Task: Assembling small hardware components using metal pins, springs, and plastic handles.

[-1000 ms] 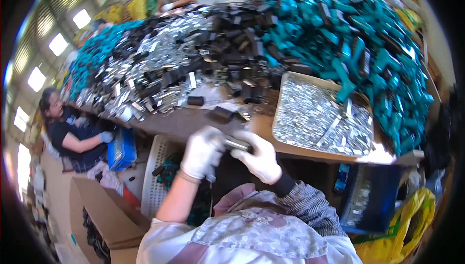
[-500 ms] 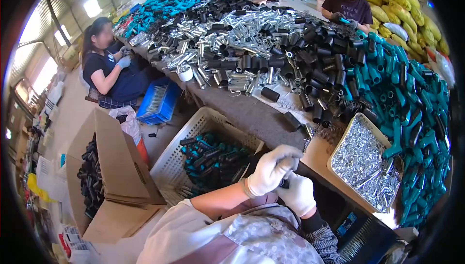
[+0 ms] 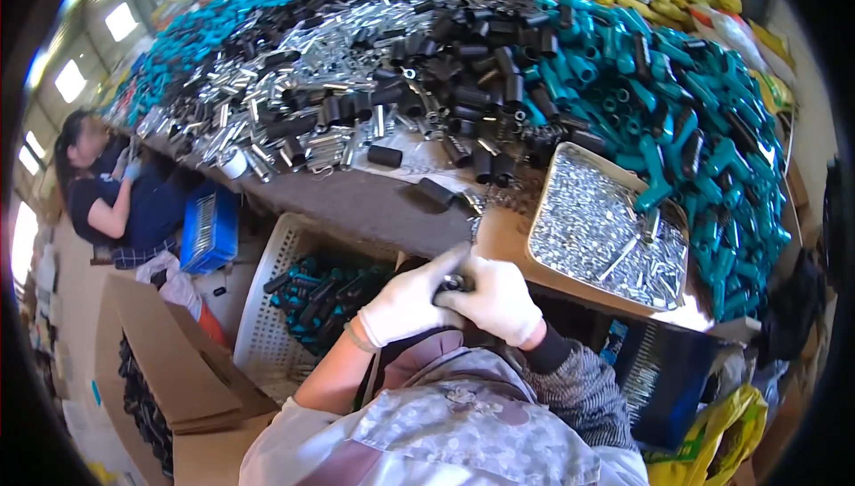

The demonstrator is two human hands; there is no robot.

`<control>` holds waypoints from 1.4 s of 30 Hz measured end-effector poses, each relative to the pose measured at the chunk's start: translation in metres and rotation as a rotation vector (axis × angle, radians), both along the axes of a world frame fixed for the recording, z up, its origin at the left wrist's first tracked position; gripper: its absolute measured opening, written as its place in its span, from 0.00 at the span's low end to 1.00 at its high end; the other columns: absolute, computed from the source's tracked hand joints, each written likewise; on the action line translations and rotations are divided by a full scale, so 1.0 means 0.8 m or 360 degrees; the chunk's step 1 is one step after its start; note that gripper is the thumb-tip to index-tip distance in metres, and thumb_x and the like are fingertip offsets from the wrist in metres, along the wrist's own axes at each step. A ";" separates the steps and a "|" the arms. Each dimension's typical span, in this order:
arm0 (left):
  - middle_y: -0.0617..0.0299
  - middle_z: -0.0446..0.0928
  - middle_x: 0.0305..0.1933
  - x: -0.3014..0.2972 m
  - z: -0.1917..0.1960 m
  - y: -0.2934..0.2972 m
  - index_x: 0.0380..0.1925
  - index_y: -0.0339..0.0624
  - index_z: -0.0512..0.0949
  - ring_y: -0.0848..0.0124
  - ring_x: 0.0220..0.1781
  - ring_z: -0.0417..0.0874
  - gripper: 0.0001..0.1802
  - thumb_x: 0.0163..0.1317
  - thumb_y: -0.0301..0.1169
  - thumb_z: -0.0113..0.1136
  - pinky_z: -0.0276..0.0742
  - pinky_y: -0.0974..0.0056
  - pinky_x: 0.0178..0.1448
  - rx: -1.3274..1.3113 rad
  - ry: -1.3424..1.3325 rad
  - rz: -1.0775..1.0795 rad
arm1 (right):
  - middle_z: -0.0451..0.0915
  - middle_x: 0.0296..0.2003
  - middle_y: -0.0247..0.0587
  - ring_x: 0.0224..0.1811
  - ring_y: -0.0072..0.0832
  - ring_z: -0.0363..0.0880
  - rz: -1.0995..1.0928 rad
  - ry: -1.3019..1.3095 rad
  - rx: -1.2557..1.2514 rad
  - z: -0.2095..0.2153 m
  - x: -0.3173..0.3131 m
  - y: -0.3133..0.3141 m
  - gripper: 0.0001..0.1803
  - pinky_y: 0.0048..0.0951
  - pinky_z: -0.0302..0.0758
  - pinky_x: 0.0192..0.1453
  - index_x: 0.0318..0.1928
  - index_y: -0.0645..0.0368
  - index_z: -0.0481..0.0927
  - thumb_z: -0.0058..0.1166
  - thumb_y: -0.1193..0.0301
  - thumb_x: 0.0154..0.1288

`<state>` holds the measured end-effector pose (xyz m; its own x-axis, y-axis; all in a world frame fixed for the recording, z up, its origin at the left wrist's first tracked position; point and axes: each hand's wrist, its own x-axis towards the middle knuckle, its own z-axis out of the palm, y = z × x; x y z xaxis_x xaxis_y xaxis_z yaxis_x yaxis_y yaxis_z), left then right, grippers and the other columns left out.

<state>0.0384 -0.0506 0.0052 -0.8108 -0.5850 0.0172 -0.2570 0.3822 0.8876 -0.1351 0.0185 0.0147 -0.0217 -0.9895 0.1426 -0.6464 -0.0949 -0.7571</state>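
In front of my apron, my left hand [image 3: 405, 303] and my right hand [image 3: 500, 301], both in white gloves, meet around a small dark cylindrical part [image 3: 453, 283]. Its round end shows between the fingers; the rest is hidden by the gloves. Both hands are closed on it. Just beyond them, the table edge carries loose black sleeves [image 3: 435, 193] and a few small metal pieces. To the right of my hands lies a cream tray [image 3: 532, 241] filled with small shiny metal parts [image 3: 592, 228].
Metal tubes [image 3: 258, 85], black sleeves and teal gun-shaped housings [image 3: 730, 165] are heaped across the table. Below left stand a white plastic basket [image 3: 258, 308] of teal-and-black pieces and a cardboard box [image 3: 178, 361]. A blue bin [image 3: 668, 370] is at lower right. Co-workers sit around the table.
My view has turned rightward, so the table and tray appear farther left. My hands have come together more squarely around the dark part, with the right hand turned more across it.
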 end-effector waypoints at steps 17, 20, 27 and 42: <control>0.55 0.82 0.45 0.062 -0.015 0.015 0.74 0.35 0.61 0.70 0.44 0.83 0.41 0.59 0.17 0.64 0.79 0.64 0.57 -0.0155 0.0580 0.0777 | 0.82 0.47 0.44 0.58 0.44 0.75 -0.0279 0.1587 -0.0485 0.013 -0.029 -0.248 0.13 0.47 0.69 0.62 0.38 0.55 0.88 0.58 0.64 0.57; 0.56 0.80 0.47 0.065 -0.019 0.012 0.73 0.32 0.62 0.74 0.38 0.80 0.37 0.68 0.34 0.63 0.79 0.70 0.44 0.0061 0.0786 0.0932 | 0.84 0.38 0.50 0.42 0.49 0.83 -0.0224 0.0703 -0.0705 0.035 -0.025 -0.181 0.15 0.45 0.79 0.49 0.43 0.59 0.83 0.60 0.66 0.57; 0.54 0.79 0.51 0.026 -0.017 0.010 0.73 0.34 0.62 0.75 0.39 0.79 0.34 0.73 0.36 0.61 0.75 0.71 0.38 0.0423 0.1210 0.0901 | 0.83 0.40 0.41 0.42 0.25 0.80 -0.0027 -0.0742 0.0257 -0.028 -0.057 0.087 0.16 0.29 0.78 0.49 0.53 0.64 0.82 0.56 0.69 0.69; 0.53 0.85 0.38 -0.083 -0.037 0.070 0.46 0.36 0.83 0.63 0.39 0.88 0.19 0.53 0.26 0.73 0.82 0.64 0.45 -0.0141 -0.0140 -0.0216 | 0.77 0.27 0.30 0.21 0.11 0.63 -0.0317 -0.1968 0.0562 -0.092 -0.093 0.195 0.29 0.17 0.57 0.23 0.59 0.67 0.79 0.50 0.51 0.77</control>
<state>-0.0278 0.0057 -0.0243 -0.8830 -0.4693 -0.0105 -0.2726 0.4945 0.8254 -0.2093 0.1741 -0.0588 -0.1007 -0.9337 -0.3436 0.5137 0.2469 -0.8216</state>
